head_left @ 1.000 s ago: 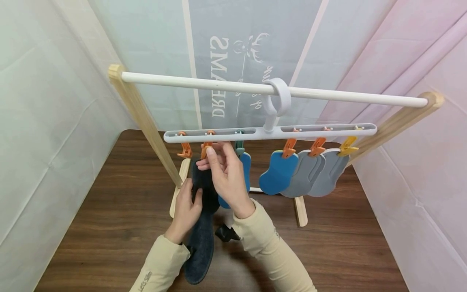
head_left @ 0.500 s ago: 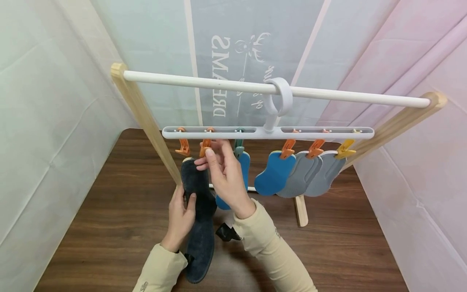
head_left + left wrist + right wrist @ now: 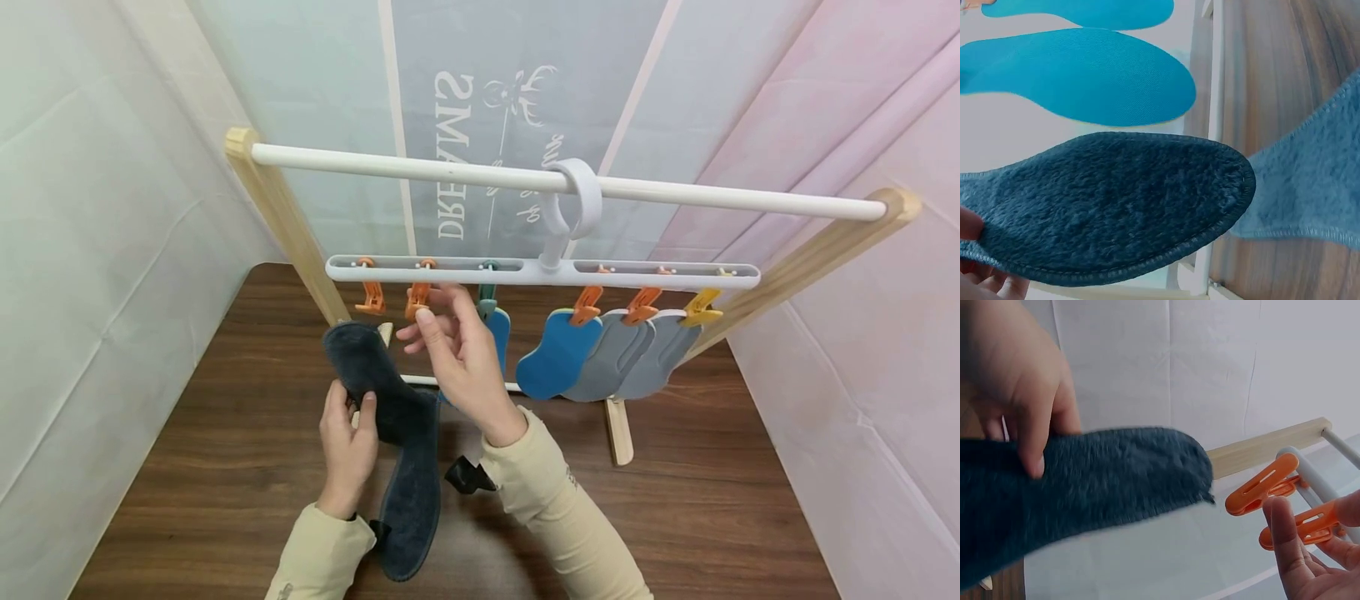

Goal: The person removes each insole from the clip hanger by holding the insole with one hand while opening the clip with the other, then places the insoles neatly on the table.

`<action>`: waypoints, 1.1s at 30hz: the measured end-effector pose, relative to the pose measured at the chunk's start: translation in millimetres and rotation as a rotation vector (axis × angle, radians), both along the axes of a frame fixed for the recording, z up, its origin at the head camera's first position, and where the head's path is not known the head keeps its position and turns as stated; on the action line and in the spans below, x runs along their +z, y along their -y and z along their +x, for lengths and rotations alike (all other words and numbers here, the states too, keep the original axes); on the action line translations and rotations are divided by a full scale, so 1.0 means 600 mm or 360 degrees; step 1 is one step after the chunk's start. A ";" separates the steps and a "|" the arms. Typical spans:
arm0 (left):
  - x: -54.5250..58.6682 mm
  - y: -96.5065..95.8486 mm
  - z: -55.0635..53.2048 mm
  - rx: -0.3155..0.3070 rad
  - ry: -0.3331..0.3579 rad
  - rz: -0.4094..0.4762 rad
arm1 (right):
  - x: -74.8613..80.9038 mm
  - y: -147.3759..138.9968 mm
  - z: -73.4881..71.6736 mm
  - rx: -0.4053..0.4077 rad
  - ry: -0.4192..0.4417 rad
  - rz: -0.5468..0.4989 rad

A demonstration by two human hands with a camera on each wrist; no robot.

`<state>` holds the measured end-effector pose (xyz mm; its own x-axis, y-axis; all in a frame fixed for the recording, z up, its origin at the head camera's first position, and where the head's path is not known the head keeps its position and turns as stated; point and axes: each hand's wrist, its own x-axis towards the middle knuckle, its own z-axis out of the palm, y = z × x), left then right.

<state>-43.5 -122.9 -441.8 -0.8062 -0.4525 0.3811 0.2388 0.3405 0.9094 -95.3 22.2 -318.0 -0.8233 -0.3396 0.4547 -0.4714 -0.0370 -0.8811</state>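
A dark fuzzy insole (image 3: 378, 367) is pinched between the thumb and fingers of my left hand (image 3: 348, 442); its upper end points away from the clips, left of them. In the left wrist view the same insole (image 3: 1110, 200) covers the lower middle. My right hand (image 3: 472, 358) has its thumb and index finger around the second orange clip (image 3: 417, 302). In the right wrist view this clip (image 3: 1316, 525) shows between the fingertips, its jaws holding no insole. Another orange clip (image 3: 371, 296) hangs beside it, with nothing in it.
A second dark insole (image 3: 408, 512) lies on the wooden table (image 3: 210, 467). The white hanger (image 3: 551, 271) hangs from a rod (image 3: 450, 171) on a wooden stand (image 3: 277, 217). Blue insoles (image 3: 558, 354) and grey insoles (image 3: 660, 354) hang from other clips.
My left hand has moved left with the dark insole, whose upper end came away from the second orange clip and tilted left. My right hand has stayed at that clip.
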 end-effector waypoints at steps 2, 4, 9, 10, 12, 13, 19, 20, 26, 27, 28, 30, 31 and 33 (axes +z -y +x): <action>-0.001 0.006 0.003 0.0026 0.0020 0.0027 | -0.001 0.000 -0.001 -0.0009 -0.0003 0.0006; -0.002 0.011 0.006 0.0027 0.0050 0.0044 | 0.000 -0.001 -0.002 -0.0013 -0.0001 0.0006; -0.006 0.017 0.015 -0.0046 0.0209 0.0010 | 0.003 -0.002 -0.001 -0.0017 0.0007 0.0009; -0.007 0.017 0.017 -0.0072 0.0257 0.0000 | 0.003 -0.002 -0.001 -0.0019 0.0007 0.0010; -0.010 0.017 0.020 -0.0116 0.0361 -0.0018 | 0.003 -0.003 0.000 -0.0023 0.0011 0.0014; -0.012 0.017 0.021 -0.0133 0.0416 -0.0033 | 0.003 -0.003 0.001 -0.0028 0.0013 0.0018; -0.026 0.013 0.021 -0.0163 0.0637 -0.0140 | 0.004 -0.004 0.003 -0.0041 0.0037 0.0025; -0.029 0.012 0.021 -0.0172 0.0657 -0.0150 | 0.003 -0.005 0.004 -0.0043 0.0039 0.0026; -0.047 0.007 0.019 -0.0372 0.0856 -0.0170 | 0.002 -0.007 0.004 -0.0055 0.0025 0.0038; -0.051 0.006 0.019 -0.0415 0.0895 -0.0171 | 0.002 -0.007 0.004 -0.0053 0.0020 0.0030; -0.055 0.006 0.020 -0.0450 0.0926 -0.0176 | 0.001 -0.008 0.003 -0.0050 0.0013 0.0022; -0.063 0.004 0.020 -0.0505 0.0988 -0.0183 | 0.000 -0.008 0.002 -0.0042 0.0000 0.0007; -0.066 0.003 0.020 -0.0523 0.1018 -0.0177 | 0.000 -0.007 0.002 -0.0039 -0.0006 0.0003; -0.073 0.002 0.020 -0.0549 0.1057 -0.0179 | 0.000 -0.007 0.001 -0.0035 -0.0009 -0.0004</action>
<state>-31.3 -123.9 -485.8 -0.9714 -0.1197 -0.2050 -0.2370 0.4451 0.8635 -94.5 26.4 -317.9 -0.8281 -0.3202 0.4602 -0.4771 -0.0288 -0.8784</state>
